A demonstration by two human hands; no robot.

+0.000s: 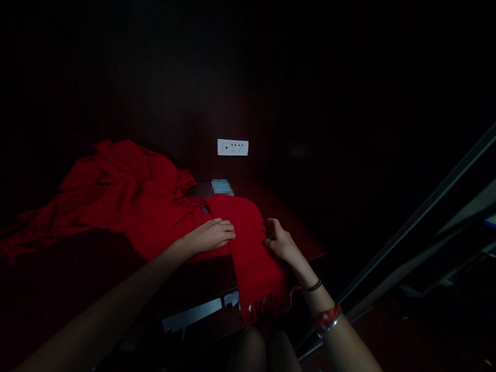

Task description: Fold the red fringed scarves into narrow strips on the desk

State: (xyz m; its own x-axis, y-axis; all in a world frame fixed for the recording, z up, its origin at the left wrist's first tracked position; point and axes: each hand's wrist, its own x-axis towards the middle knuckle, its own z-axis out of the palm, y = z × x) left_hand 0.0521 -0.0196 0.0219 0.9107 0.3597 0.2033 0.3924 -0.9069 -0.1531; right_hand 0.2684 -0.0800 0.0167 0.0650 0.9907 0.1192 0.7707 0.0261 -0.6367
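A red fringed scarf drapes over a dark surface, one end hanging over the front edge with its tassels down. My left hand, with a ring on one finger, grips the left edge of this strip, fingers closed. At the strip's right edge, my right hand pinches the cloth between thumb and fingers. More red fringed cloth lies loosely bunched to the left; whether it is all one piece I cannot tell. My right wrist carries bracelets.
A white wall socket sits behind the surface. A small pale-blue item, blurred, lies beyond the scarf. Below the front edge are a pale strip and crumpled white material. A long metal rail slants along the right.
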